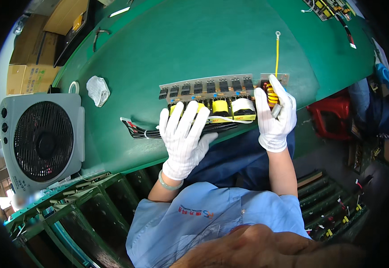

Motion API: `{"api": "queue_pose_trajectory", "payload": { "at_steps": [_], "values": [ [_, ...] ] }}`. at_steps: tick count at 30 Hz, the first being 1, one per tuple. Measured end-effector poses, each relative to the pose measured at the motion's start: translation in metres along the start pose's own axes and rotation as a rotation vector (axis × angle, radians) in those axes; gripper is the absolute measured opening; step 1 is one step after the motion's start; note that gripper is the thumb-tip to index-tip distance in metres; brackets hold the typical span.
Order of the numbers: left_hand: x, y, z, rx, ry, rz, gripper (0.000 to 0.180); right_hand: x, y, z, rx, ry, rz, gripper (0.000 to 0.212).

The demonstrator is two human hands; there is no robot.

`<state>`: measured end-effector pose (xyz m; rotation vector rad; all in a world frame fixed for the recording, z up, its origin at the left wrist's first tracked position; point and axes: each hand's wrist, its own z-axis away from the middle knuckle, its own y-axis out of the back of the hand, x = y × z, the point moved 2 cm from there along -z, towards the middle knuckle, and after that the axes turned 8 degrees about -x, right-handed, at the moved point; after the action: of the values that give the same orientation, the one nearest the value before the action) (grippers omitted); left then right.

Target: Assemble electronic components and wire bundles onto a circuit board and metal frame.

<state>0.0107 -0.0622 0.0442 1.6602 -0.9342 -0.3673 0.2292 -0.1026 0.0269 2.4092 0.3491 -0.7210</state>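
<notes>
A long circuit board (206, 95) lies near the front edge of the green table, with a row of black components along its far side. Yellow-wrapped transformers (220, 106) line its near side. My left hand (183, 138), in a white glove, rests over the left transformers with its fingers spread. At the board's right end, my gloved right hand (278, 116) has its thumb and fingers around a yellow-and-black wound coil (271, 94). A yellow wire (277, 56) with a ring terminal extends away from that end. Bundled black cables (152, 133) lie beside my left hand, partly hidden by it.
A grey box fan (43, 138) stands at the left, near a crumpled white cloth (98, 91). Another circuit board (328, 10) sits at the far right. Cardboard boxes (31, 76) are at the back left. Green racks (87, 223) stand below the table edge, and a red stool (330, 117) is at the right.
</notes>
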Motion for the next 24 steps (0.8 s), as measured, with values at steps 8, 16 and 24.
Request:
{"api": "queue_pose_trajectory", "payload": {
  "at_steps": [8,16,24],
  "values": [
    [-0.001,-0.016,-0.005,0.224,0.050,-0.025,0.053,0.002,0.003,-0.005,-0.019,0.011,-0.016,0.044],
    [0.000,-0.019,-0.011,0.293,0.023,-0.024,0.048,0.003,0.025,-0.004,-0.167,-0.110,-0.145,0.052],
    [0.000,-0.021,-0.009,0.277,0.013,-0.104,0.042,0.056,0.066,0.044,0.087,-0.688,-0.461,0.027]
  ]
}}
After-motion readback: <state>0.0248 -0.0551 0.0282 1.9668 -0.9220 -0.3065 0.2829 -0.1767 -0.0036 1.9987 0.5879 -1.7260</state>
